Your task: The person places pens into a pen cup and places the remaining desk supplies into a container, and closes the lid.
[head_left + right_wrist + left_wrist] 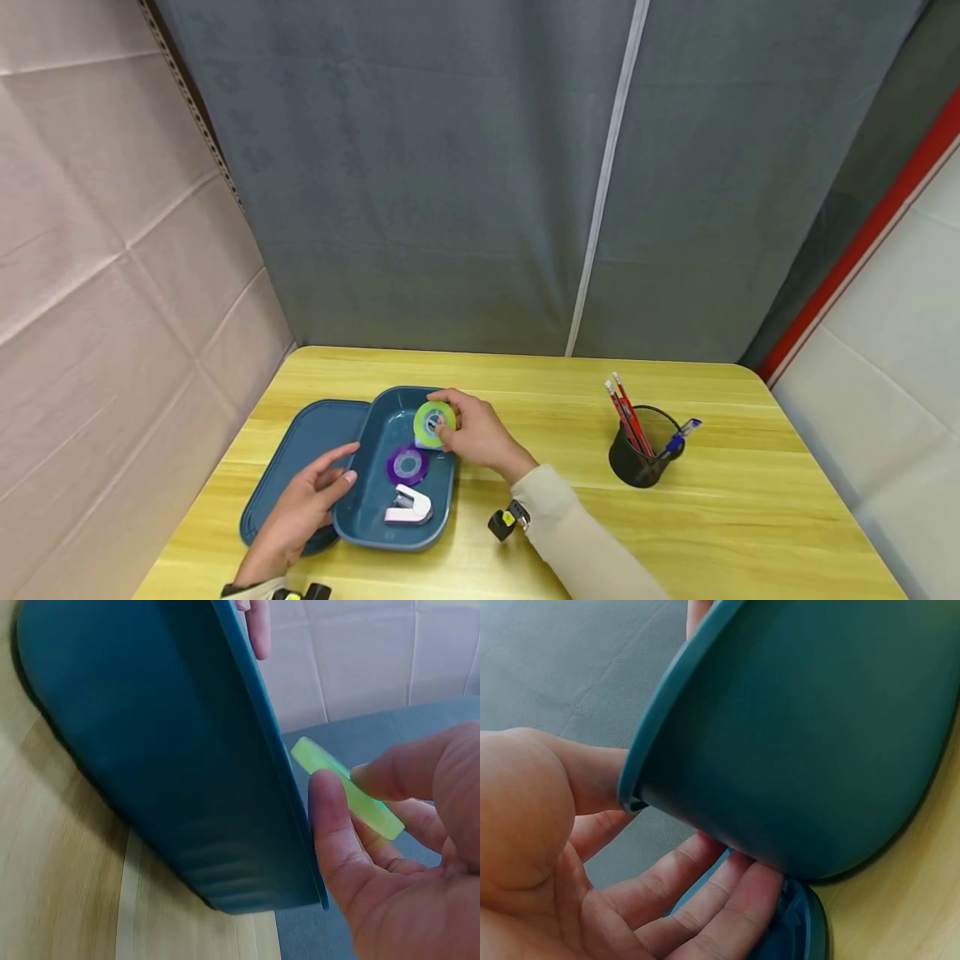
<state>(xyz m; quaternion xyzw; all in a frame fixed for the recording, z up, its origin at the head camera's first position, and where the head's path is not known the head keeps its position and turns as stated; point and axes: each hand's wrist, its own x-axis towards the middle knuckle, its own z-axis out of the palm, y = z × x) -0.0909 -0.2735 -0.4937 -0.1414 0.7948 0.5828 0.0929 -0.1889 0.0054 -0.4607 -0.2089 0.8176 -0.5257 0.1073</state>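
Observation:
A deep blue plastic box (438, 521) stands on the table, with a purple tape roll (407, 464) and a small white stapler (409, 505) lying inside. My left hand (300, 508) holds the box at its left side; in the left wrist view the thumb is over the rim (649, 742) and the fingers touch the outer wall. My right hand (480, 433) pinches a lime-green tape roll (367, 806) between thumb and fingers. This roll is over the far right part of the box, close to the rim.
A blue lid (300, 454) lies left of the box, partly beneath it. To the right stands a black mesh pen cup (633, 467) with red pencils (630, 417) and a blue pen (678, 435). Grey curtain (450, 208) hangs behind the wooden table (540, 400).

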